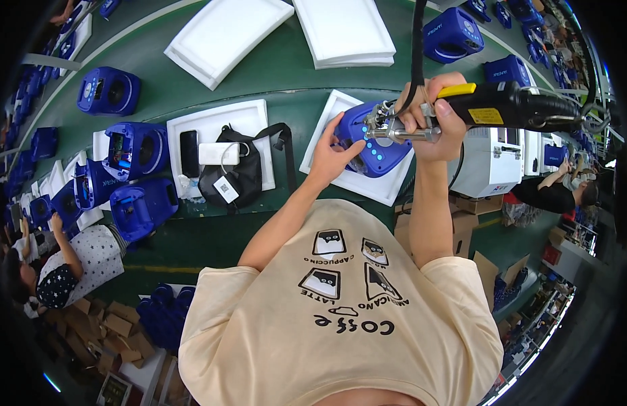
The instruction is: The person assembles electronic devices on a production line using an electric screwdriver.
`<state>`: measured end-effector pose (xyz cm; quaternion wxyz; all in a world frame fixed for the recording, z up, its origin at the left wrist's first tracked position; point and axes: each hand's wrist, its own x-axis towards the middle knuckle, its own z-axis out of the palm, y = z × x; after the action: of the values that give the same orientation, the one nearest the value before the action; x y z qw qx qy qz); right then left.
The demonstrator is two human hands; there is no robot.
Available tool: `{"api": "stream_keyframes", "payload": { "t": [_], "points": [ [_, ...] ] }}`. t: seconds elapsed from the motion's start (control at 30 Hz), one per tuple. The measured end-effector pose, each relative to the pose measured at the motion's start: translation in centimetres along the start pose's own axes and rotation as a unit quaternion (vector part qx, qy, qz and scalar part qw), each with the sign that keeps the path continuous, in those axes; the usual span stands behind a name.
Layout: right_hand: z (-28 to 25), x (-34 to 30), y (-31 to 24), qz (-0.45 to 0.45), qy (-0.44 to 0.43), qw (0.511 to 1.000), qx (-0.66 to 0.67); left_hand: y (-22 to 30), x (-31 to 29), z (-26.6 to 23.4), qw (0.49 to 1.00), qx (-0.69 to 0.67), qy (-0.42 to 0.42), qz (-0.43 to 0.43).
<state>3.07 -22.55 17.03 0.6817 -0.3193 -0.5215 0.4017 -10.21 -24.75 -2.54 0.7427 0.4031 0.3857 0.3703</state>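
A blue plastic housing (388, 160) with light-blue buttons lies on a white foam pad (367, 191) in front of me. My left hand (329, 157) grips its left side, with thumb and fingers spread round the edge. My right hand (432, 122) is closed round the front of a black electric screwdriver (513, 105) with a yellow lever. Its metal nose lies over the housing's upper right part. Whether the tip touches the housing is hidden.
Left of the pad, a black bag (249, 179), a white power bank (218, 153) and a phone (189, 154) rest on another foam pad. Foam sheets (225, 34) lie at the back. Several blue housings (110, 91) stand along the green bench. At far left a co-worker (90, 264) stands.
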Motion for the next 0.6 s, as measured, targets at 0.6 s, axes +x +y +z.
{"api": "stream_keyframes", "payload": {
  "t": [0.6],
  "points": [
    [-7.3,-0.6,-16.8,-0.010,0.266,0.943,-0.198,-0.3,-1.5,2.3,0.996,0.027,0.087,0.011]
  ]
}}
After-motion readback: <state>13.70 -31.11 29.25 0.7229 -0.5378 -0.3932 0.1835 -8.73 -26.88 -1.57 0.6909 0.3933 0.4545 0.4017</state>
